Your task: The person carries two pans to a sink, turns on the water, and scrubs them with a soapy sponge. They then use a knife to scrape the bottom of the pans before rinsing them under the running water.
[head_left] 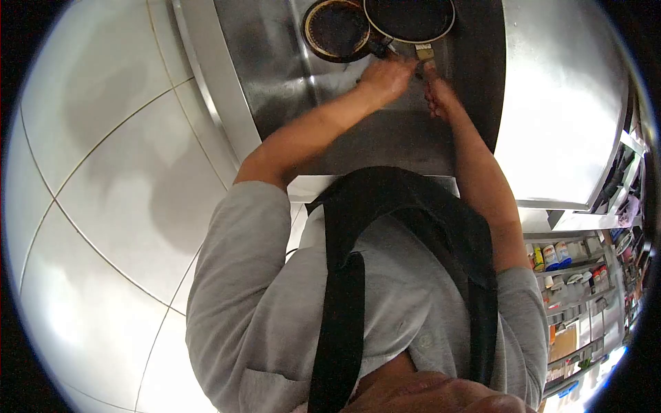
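Note:
Over the steel sink, my right hand (441, 95) is closed round the handle of the larger frying pan (411, 19), with its thumb lying along the handle (424, 52). The pan's dark inside faces up and its far edge is cut off by the view. My left hand (387, 78) is closed beside that handle, close to the right fingertips. What it holds, if anything, is hidden. A smaller dark pan (337, 31) with a brownish, worn rim sits to the left, its short handle reaching toward my left hand.
The steel sink basin (275, 41) has a raised metal edge (219, 76) on the left, beside a white tiled wall (117, 179). On the right is a shiny steel counter (558, 103). Shelves (575, 303) with bottles and containers stand lower right.

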A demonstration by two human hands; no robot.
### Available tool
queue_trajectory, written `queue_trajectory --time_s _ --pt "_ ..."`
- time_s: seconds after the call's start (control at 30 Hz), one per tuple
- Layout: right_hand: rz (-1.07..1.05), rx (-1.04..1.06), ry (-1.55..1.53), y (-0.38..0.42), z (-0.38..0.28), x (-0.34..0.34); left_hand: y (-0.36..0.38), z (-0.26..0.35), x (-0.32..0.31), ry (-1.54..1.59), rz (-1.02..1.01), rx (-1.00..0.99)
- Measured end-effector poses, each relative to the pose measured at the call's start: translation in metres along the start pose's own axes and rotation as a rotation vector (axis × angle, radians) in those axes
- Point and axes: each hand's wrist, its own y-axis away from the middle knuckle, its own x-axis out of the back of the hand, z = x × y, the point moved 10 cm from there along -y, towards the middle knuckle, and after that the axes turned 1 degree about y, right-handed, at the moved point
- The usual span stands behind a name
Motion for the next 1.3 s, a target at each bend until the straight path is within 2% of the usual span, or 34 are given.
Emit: queue_trajectory --time_s 0.07,0.17,0.3,0.4,0.47,0.6,0.7,0.8,1.03,1.13,1.3 --pt "-0.039 0.120 -0.034 0.005 -0.008 -0.004 0.000 -0.011 0.001 0.031 -0.045 0.034" --pt "0.019 0.002 -0.005 0.006 -0.002 -0.001 -0.006 -0.008 0.004 0.010 -0.092 0.029" --pt "0.042 -0.013 -0.001 0.006 -0.004 -0.001 -0.016 -0.011 -0.002 -0.016 -0.254 0.068" --pt "0.016 -0.008 -0.027 0.004 -0.004 -0.001 -0.013 -0.008 -0.002 -0.007 -0.128 0.013" --pt "-0.065 -0.018 -0.032 -0.004 0.005 -0.006 -0.014 -0.023 0.000 0.020 -0.059 0.103" --pt "-0.029 -0.013 -0.009 0.001 0.000 -0.003 -0.013 -0.032 -0.003 0.182 -0.013 0.301" --pt "-0.039 0.000 0.009 0.002 0.002 -0.002 -0.012 -0.047 -0.018 0.269 -0.187 0.430" --pt "-0.032 -0.035 0.028 0.002 0.001 -0.003 0.009 -0.060 0.002 0.442 -0.009 0.537" --pt "0.021 -0.066 0.043 0.000 0.001 0.003 0.001 -0.041 0.001 0.307 -0.058 0.432" --pt "0.001 -0.020 0.030 0.010 -0.009 -0.002 -0.002 -0.034 0.009 0.302 0.078 0.423" --pt "-0.014 -0.047 0.029 -0.001 -0.001 -0.008 -0.028 -0.031 0.004 0.152 -0.079 0.269"
